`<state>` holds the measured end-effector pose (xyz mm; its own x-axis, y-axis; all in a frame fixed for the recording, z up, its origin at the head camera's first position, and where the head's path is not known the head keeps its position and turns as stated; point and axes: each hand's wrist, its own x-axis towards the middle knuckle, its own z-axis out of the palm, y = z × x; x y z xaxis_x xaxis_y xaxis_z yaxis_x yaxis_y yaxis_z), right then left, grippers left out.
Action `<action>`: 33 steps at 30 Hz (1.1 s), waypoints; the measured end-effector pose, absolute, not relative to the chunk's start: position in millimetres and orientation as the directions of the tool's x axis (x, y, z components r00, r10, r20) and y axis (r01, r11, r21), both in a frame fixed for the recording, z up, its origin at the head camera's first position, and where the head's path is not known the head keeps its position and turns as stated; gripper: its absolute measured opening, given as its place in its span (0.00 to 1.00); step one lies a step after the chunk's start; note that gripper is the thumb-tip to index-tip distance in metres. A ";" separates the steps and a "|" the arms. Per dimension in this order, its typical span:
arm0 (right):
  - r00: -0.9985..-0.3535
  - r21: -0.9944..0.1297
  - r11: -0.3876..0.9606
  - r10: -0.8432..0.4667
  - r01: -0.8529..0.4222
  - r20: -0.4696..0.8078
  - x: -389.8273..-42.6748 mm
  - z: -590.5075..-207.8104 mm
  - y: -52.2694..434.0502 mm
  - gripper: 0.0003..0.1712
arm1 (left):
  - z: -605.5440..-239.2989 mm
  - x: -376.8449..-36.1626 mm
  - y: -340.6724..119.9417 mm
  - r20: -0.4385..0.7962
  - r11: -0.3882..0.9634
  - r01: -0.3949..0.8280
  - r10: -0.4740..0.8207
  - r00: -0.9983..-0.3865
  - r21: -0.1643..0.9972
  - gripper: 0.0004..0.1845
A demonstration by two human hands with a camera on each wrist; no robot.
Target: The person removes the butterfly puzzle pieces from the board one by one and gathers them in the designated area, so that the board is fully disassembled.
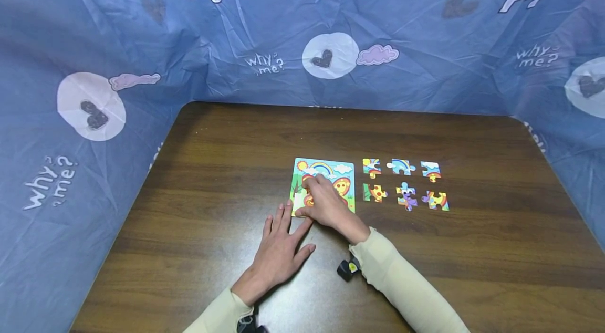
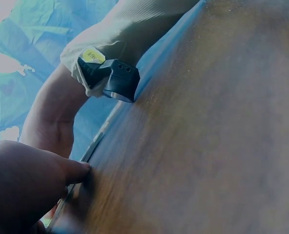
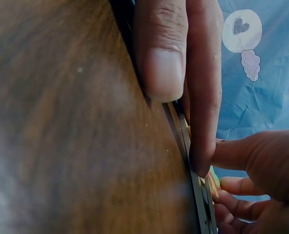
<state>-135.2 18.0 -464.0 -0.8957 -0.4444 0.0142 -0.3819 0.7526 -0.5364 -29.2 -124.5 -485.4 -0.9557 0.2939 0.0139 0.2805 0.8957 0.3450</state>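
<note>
A square board (image 1: 326, 164) with a printed butterfly, sun and rainbow lies flat on the table. My right hand (image 1: 326, 204) reaches over its left and lower part, hiding much of the picture. In the right wrist view, the fingers of my right hand (image 3: 261, 170) pinch a small colourful puzzle piece (image 3: 213, 183) close over the board, mostly hidden. My left hand (image 1: 276, 251) lies palm down with spread fingers, its index fingertip and thumb pointing toward the board's near edge; in the right wrist view, one of its fingers (image 3: 202, 122) reaches that edge.
Right of the board, several puzzle pieces lie in two rows, among them a rainbow piece (image 1: 400, 166) and a purple piece (image 1: 407, 197). The brown wooden table (image 1: 227, 165) is bounded by a blue printed cloth (image 1: 264, 18). A black wrist camera (image 1: 347, 270) hangs under my right sleeve.
</note>
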 end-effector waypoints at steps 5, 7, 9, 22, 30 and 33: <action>-0.879 -0.497 0.749 -0.472 -0.438 0.064 -134.8 -464.1 19.7 0.34 | -485.7 -29.2 -124.5 0.018 0.895 0.286 0.298 -0.954 0.342 0.31; -0.875 -0.481 0.751 -0.478 -0.452 0.075 -134.6 -463.3 20.1 0.34 | -486.1 -29.1 -124.4 0.020 0.895 0.288 0.299 -0.954 0.342 0.31; -0.872 -0.473 0.753 -0.483 -0.458 0.076 -134.5 -461.9 20.3 0.35 | -486.2 -29.1 -124.3 0.019 0.895 0.287 0.299 -0.954 0.342 0.31; -0.857 -0.478 0.743 -0.514 -0.468 0.041 -139.2 -455.5 22.5 0.34 | -486.2 -29.7 -123.7 0.009 0.897 0.286 0.301 -0.954 0.337 0.31; -0.872 -0.460 0.761 -0.485 -0.457 0.064 -141.7 -445.8 38.4 0.38 | -487.4 -29.9 -124.0 0.017 0.895 0.282 0.294 -0.956 0.345 0.31; -0.878 -0.469 0.761 -0.474 -0.448 0.071 -141.7 -441.6 47.3 0.38 | -487.3 -29.9 -124.2 0.023 0.895 0.280 0.290 -0.957 0.348 0.30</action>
